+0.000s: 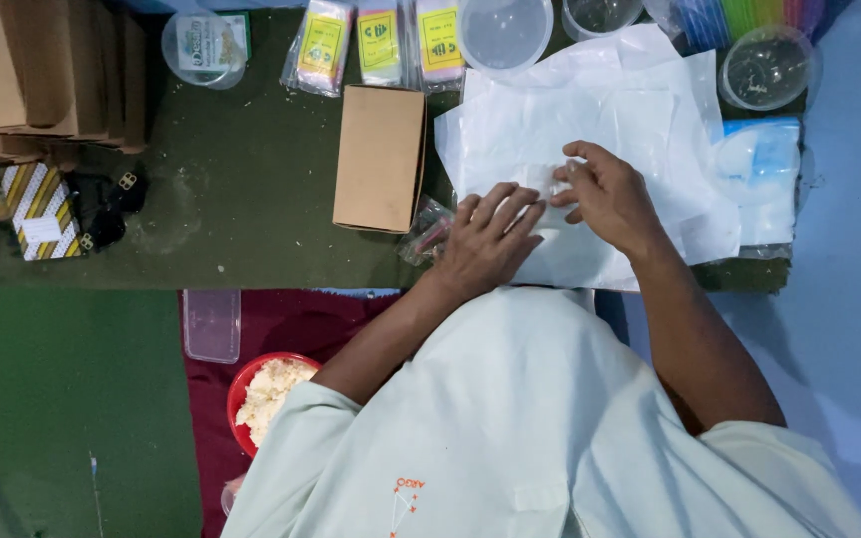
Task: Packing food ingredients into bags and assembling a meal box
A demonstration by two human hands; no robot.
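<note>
- Your left hand (490, 239) lies flat and open, fingers spread, pressing down on the white paper sheets (640, 120) on the counter (231, 209).
- Your right hand (605, 194) is curled, fingertips pinched on a small fold of the same paper near the middle of the stack.
- The sheets lie loose and overlapping; I'd judge a hard tug from the pinch could tear the top one or drag the whole stack askew.
- A small clear packet (426, 231) sits just beside your left hand, touching the paper's edge, so a sliding palm could knock it.
- The brown cardboard box (381, 157) is shut; its contents are hidden.
- The clear round tub (767, 68) at the far right holds only dark specks, and the lidded tub (505, 32) looks empty.
- The red bowl (243, 391) below the counter holds pale crumbly food, near your left elbow, where a careless swing might tip it.
</note>
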